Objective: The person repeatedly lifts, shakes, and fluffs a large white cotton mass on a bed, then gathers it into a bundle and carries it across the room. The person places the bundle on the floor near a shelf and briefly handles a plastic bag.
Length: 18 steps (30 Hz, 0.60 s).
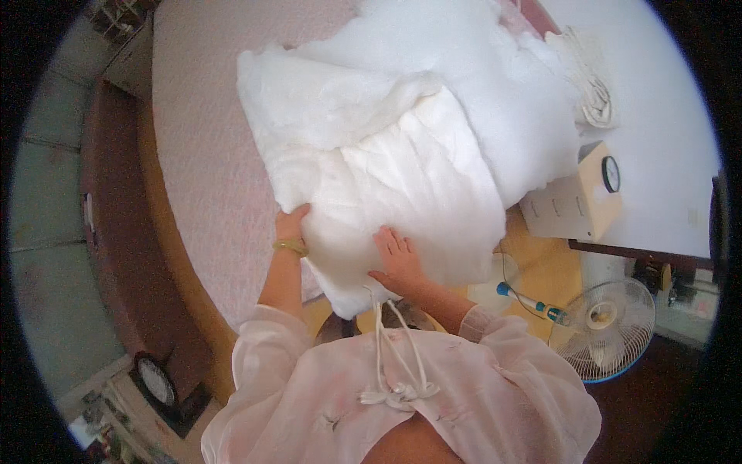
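Observation:
Before me a thick white quilt (359,185), fluffy like cotton batting, is folded over itself at the edge of the bed. At its left edge, my left hand (291,225) grips the fold with the thumb on top; the other fingers are mostly hidden. A pale bangle (291,246) circles that wrist. Flat on the quilt's near part rests my right hand (399,255), its thumb apart from the fingers. Behind the folded part, more of the white filling (516,116) spreads toward the bed's far right side. The quilt's near corner hangs down close to my body.
The bed's pink cover (208,145) stretches left and away. A standing fan (603,325) is at the right, beside a cabinet with drawers (559,203) bearing a round clock (610,174). Folded white cloth (588,81) lies farther back. A dark reddish ledge (116,203) runs along the left.

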### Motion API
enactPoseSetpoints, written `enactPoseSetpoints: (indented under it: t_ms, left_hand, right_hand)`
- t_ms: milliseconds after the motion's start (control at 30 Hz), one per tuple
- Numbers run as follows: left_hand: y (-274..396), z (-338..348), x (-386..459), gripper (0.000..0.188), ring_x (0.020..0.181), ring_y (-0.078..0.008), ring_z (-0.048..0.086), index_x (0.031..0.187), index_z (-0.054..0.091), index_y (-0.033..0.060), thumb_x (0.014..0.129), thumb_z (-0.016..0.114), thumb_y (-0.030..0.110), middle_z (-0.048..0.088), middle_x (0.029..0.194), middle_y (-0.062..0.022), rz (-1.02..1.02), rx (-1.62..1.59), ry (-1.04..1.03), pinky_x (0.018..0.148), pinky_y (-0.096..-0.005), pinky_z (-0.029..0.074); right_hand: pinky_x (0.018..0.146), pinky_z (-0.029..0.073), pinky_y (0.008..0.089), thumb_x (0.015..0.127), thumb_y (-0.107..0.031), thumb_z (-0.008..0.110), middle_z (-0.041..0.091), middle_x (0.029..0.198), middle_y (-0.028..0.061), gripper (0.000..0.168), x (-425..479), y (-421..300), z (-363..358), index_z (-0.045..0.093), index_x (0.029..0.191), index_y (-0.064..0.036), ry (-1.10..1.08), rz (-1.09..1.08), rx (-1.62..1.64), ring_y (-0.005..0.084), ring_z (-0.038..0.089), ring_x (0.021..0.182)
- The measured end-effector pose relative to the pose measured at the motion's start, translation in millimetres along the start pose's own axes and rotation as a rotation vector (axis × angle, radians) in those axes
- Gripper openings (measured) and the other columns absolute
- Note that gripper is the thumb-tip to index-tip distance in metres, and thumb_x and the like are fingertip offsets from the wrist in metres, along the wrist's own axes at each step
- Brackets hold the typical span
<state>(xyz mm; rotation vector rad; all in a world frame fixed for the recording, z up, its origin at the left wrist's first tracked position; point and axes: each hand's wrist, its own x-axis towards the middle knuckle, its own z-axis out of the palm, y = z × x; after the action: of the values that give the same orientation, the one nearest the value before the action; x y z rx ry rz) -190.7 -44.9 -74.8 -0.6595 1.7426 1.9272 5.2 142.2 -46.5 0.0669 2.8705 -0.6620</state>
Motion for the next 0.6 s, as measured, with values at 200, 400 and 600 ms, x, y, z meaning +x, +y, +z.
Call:
enactPoseSetpoints:
  t_ms: [200,400,600]
  left_hand:
    - [89.1,-58.9,6.5,0.043,0.094,-0.0299,0.06,0.116,0.052,-0.0079,0.075,0.06,0.002,0.06,0.109,-0.0192,0.16,-0.069,-0.065,0.078,-0.0391,0.05]
    - [185.3,-162.6,-49.0,0.04,0.091,-0.0312,0.06,0.113,0.053,-0.01,0.076,0.061,0.004,0.06,0.104,-0.0205,0.241,-0.063,-0.016,0.079,-0.0406,0.049]
    - [183.5,-331.1,-44.6,0.045,0.09,-0.0312,0.06,0.113,0.053,-0.0089,0.072,0.062,0.005,0.06,0.104,-0.0187,0.275,0.112,0.298,0.078,-0.0418,0.048]
  right_hand:
    - [0.105,0.023,0.0525,0.073,-0.033,0.07,0.023,0.145,0.0172,0.079,24.5,-61.0,-31.1,0.033,0.136,-0.005,0.144,-0.057,0.008,0.0349,0.024,0.133]
    - [0.105,0.025,0.0512,0.075,-0.031,0.068,0.025,0.144,0.0172,0.076,50.8,-130.8,-39.7,0.033,0.136,-0.004,0.191,-0.261,0.059,0.0346,0.027,0.132]
    - [0.101,0.03,0.05,0.076,-0.031,0.067,0.031,0.141,0.018,0.072,55.1,-180.2,0.7,0.035,0.133,-0.002,-0.048,-0.442,0.078,0.0346,0.034,0.128]
